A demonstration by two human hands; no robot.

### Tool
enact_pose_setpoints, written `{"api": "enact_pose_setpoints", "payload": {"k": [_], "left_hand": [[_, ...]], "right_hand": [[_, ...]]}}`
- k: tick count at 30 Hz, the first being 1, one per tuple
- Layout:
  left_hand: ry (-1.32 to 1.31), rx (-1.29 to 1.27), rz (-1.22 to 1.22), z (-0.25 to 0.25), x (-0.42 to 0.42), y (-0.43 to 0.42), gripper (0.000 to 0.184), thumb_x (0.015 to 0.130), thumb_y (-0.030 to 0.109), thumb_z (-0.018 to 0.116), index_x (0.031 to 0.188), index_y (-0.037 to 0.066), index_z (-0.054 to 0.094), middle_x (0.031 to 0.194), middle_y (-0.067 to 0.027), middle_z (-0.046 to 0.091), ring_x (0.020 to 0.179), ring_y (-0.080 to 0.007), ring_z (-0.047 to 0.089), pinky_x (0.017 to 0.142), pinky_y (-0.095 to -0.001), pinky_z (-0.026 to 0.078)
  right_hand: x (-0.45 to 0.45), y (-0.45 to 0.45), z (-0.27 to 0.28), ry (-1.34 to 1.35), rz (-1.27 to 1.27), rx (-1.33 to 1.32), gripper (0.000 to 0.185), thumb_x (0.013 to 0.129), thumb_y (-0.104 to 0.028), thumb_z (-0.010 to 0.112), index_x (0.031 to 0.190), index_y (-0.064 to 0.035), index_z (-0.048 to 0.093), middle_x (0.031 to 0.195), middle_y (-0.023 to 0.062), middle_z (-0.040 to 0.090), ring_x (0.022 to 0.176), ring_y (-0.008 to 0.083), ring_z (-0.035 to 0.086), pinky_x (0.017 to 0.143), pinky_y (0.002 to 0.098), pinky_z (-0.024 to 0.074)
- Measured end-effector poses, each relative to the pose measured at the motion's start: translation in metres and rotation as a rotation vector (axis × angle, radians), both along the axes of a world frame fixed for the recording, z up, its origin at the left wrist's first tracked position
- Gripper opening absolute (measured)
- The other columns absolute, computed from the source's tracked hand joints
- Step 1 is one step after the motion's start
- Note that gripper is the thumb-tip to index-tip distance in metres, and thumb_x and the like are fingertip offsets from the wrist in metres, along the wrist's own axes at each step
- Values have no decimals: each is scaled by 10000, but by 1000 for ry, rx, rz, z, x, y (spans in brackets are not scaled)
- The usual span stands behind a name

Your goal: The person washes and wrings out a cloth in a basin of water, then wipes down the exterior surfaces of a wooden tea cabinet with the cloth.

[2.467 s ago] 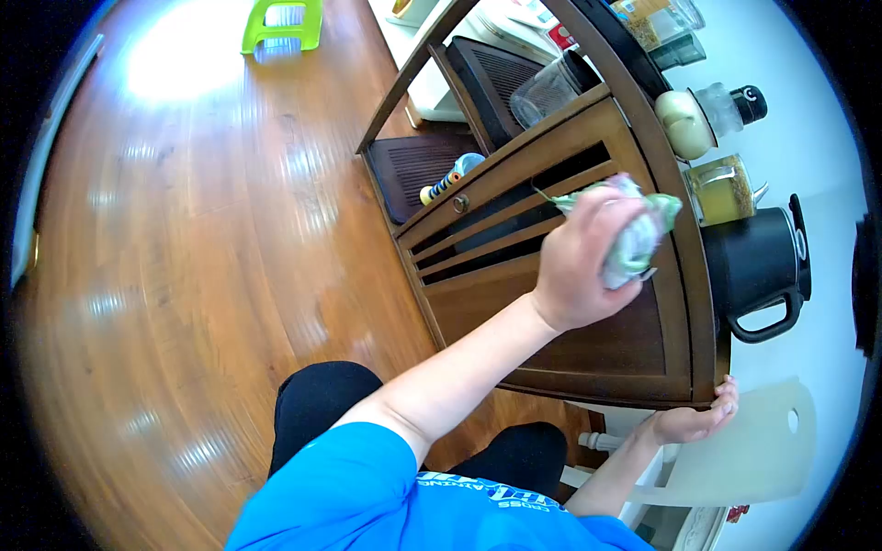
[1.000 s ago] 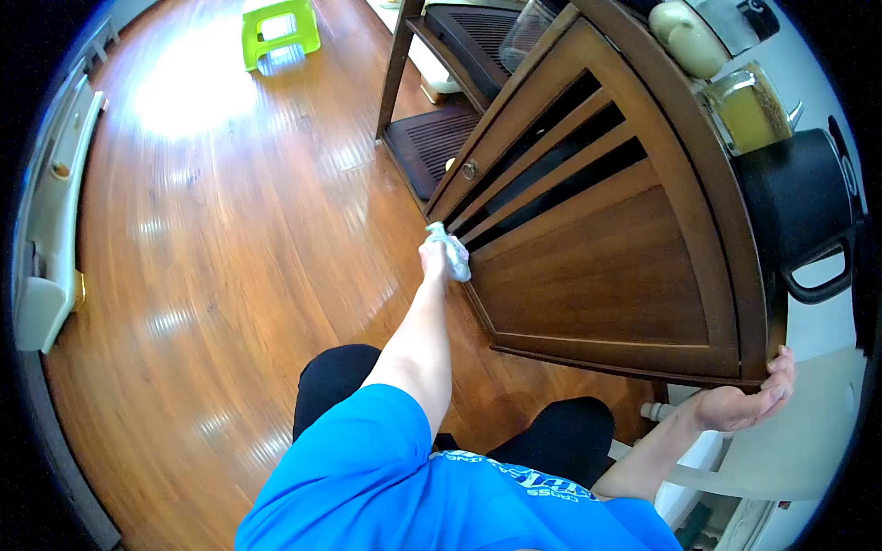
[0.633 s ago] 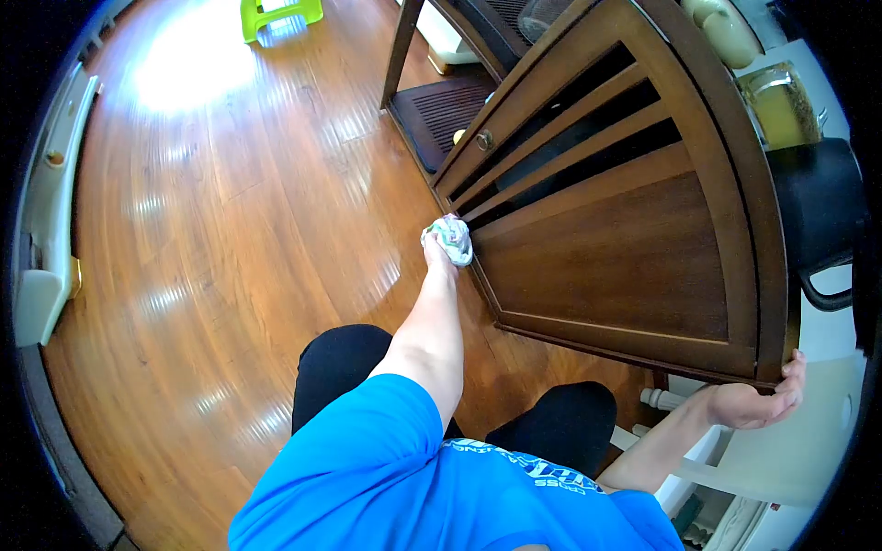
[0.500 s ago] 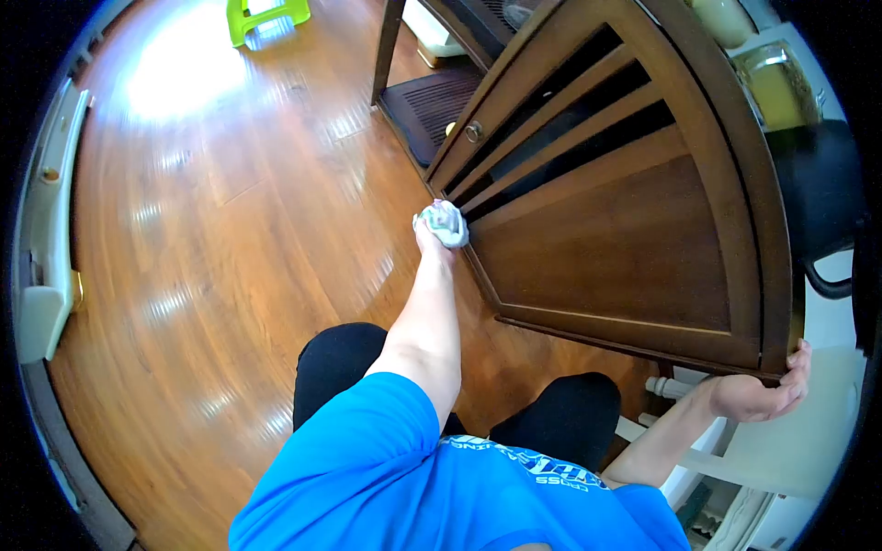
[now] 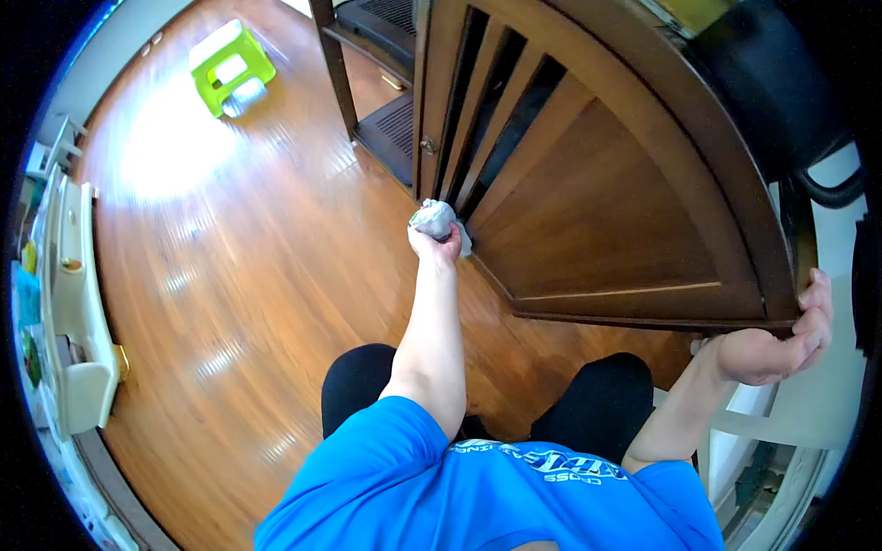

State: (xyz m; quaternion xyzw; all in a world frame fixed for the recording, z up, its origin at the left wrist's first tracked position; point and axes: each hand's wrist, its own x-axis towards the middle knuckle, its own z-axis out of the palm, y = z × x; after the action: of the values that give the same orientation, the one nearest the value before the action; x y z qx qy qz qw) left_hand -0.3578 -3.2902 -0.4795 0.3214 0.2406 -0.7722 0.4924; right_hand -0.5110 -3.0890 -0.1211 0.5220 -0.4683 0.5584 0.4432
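Observation:
My left hand [image 5: 436, 244] is closed around a crumpled white cloth [image 5: 432, 219]. It holds the cloth at the lower edge of a dark brown wooden cabinet [image 5: 606, 211], just below the slatted part of its panel. A loose end of the cloth hangs against the wood on the right side of the hand. At the near corner, my right hand [image 5: 776, 349] has its fingers bent over the cabinet's edge, gripping it. Its fingertips are partly hidden. A small metal ring pull [image 5: 427, 145] is on the panel, above the cloth.
Open cabinet shelves [image 5: 386, 138] are at the far end. A green stool [image 5: 231, 69] stands on the shiny wooden floor [image 5: 230, 275]. White furniture [image 5: 87, 321] lines the left side. A black object with a loop handle [image 5: 767, 87] is beyond the cabinet's edge.
The view has shifted, bringing more of the green stool into sight. My left hand has turned slightly on the cloth and stays low by the cabinet. The right hand keeps its place at the corner.

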Motion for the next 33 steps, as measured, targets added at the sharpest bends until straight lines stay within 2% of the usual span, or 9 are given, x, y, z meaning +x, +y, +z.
{"api": "enact_pose_setpoints", "payload": {"k": [7, 13, 14, 20, 22, 25, 27, 29, 33], "left_hand": [[15, 65, 96, 92, -1, -5, 309, 848, 329, 354, 966, 185, 601, 997, 29, 603, 956, -164, 538, 718, -307, 482], [137, -113, 78, 194, 13, 9, 374, 882, 329, 314, 1072, 111, 551, 1118, -81, 542, 1042, -251, 505, 816, -413, 479], [145, -138, 74, 211, 15, 11, 377, 883, 327, 312, 1077, 106, 548, 1119, -86, 541, 1047, -257, 502, 821, -417, 476], [250, -403, 67, 288, 22, 14, 431, 873, 342, 299, 1093, 47, 524, 1144, -147, 495, 1062, -313, 416, 882, -428, 437], [314, -478, 68, 316, 25, 21, 392, 891, 291, 295, 1134, 62, 500, 1184, -120, 503, 1106, -276, 462, 930, -442, 385], [469, -670, 32, 339, 34, 24, 394, 888, 283, 304, 1147, 50, 490, 1204, -130, 485, 1132, -289, 439, 954, -452, 355], [334, -802, 10, 360, 39, 40, 393, 882, 277, 318, 1161, 55, 483, 1214, -130, 475, 1153, -293, 416, 975, -459, 323], [385, -814, -19, 350, 50, 35, 391, 861, 270, 369, 1165, 50, 479, 1220, -134, 470, 1166, -299, 399, 988, -468, 299], [323, -1210, -94, 301, 104, 19, 485, 775, 260, 519, 1212, 62, 448, 1196, -138, 492, 1116, -300, 461, 958, -461, 367]], "right_hand": [[-2, 5, -4, 42, -33, 104, 133, 792, -131, 273, 686, -57, 306, 726, 126, 385, 712, 235, 395, 802, 424, 400], [-3, 10, -8, 15, 100, 185, 117, 806, -131, 269, 743, -65, 342, 842, 131, 451, 889, 265, 456, 890, 403, 349], [4, 4, -5, -23, 39, 123, 120, 769, -153, 312, 686, -67, 310, 748, 123, 405, 763, 260, 423, 773, 394, 379], [2, 8, -1, 36, 112, 190, 104, 767, -155, 345, 708, -69, 357, 759, 107, 411, 749, 249, 418, 767, 398, 375], [0, 10, 0, 53, 146, 232, 115, 784, -173, 352, 723, -78, 369, 771, 98, 410, 734, 236, 402, 764, 393, 374], [-2, 10, 0, 71, 160, 241, 120, 790, -181, 356, 733, -76, 376, 775, 99, 410, 725, 235, 396, 762, 394, 371], [-3, 13, 1, 87, 141, 261, 124, 792, -181, 353, 735, -73, 378, 777, 102, 414, 734, 240, 405, 764, 396, 373], [-5, 15, 0, 109, 133, 285, 128, 795, -181, 350, 737, -71, 380, 778, 104, 417, 744, 245, 415, 766, 399, 374], [-7, 16, -3, 109, 114, 279, 148, 803, -178, 329, 723, -59, 362, 781, 124, 425, 799, 273, 451, 786, 408, 375]]}}
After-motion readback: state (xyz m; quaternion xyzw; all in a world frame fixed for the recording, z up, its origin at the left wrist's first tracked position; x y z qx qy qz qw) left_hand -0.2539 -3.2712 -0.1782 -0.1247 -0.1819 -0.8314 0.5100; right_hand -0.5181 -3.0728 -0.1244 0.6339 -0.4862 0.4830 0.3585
